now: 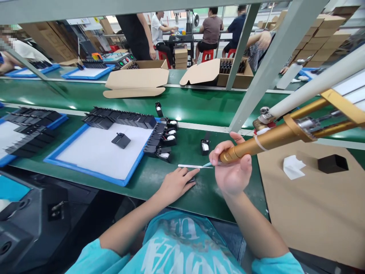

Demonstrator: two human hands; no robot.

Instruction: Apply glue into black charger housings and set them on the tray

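Note:
Fingers of my right hand curl around the front end of a gold-coloured dispensing gun, whose light-blue nozzle points left. The nozzle tip meets or nearly meets a thin white strip on the green bench. My left hand rests low on the bench, its fingers closed over a small dark part that is mostly hidden. Just beyond the strip stands a small black box with a white piece inside. More such open black boxes are grouped to the left.
A blue-rimmed tray at left carries rows of black boxes and one loose black box. Cardboard on the right bears white paper and a black box. A slanted metal post rises behind. People sit farther back.

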